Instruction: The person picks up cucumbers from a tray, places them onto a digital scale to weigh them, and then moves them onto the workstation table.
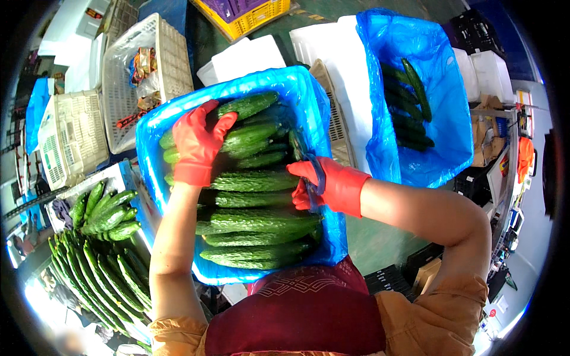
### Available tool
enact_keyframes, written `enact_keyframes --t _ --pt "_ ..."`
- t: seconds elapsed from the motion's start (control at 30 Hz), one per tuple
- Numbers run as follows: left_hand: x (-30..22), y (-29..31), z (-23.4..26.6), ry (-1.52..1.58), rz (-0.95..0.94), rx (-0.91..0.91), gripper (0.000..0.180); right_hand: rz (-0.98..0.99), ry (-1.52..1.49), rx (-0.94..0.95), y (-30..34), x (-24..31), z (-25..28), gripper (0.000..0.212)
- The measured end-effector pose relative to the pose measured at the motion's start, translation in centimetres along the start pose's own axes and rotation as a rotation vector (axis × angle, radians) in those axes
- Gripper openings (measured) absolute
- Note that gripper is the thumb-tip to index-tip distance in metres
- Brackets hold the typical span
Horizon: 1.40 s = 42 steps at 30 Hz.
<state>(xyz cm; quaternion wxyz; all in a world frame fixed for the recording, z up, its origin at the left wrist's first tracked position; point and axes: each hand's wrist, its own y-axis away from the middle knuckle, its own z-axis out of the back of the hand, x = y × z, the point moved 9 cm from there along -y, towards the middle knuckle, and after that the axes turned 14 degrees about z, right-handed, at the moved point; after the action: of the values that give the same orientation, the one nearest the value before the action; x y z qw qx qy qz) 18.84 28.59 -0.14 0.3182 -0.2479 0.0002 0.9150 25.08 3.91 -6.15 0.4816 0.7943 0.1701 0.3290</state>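
Note:
A crate lined with blue plastic [145,139] stands in front of me, filled with rows of green cucumbers [261,222]. My left hand [199,142], in a red rubber glove, rests over the cucumbers at the crate's upper left. Its thumb and forefinger are apart beside the end of the topmost cucumber [249,105]; the other fingers are partly hidden. Above the crate's right side, my right hand [332,187], also red-gloved, is closed on scissors [319,172] with dark blue handle loops. The blades angle up and away over the cucumbers.
Another blue-lined box [439,142] at the right holds several cucumbers. More cucumbers lie in piles [98,279] at the lower left. A white plastic crate [172,65] with packets stands at the upper left; a yellow crate [255,21] is at the top. White foam lids [246,59] lie beyond.

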Motion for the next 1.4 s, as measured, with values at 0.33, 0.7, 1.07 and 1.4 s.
enact_keyframes --t 0.33,0.7,1.07,1.4 --pt "0.1 0.0 0.0 0.006 0.026 0.006 0.046 -0.041 -0.041 0.004 -0.6 0.8 -0.6 0.032" --pt "0.0 -0.1 0.2 0.027 0.073 0.049 0.047 0.043 0.049 -0.008 -1.9 1.7 -0.1 0.040" --pt "0.1 -0.1 0.2 0.047 0.058 0.054 0.045 0.021 0.220 0.042 -1.5 2.5 0.3 0.035" --pt "0.4 -0.1 0.0 0.053 0.058 0.045 0.045 0.001 0.209 -0.008 -2.3 2.3 0.3 0.035"
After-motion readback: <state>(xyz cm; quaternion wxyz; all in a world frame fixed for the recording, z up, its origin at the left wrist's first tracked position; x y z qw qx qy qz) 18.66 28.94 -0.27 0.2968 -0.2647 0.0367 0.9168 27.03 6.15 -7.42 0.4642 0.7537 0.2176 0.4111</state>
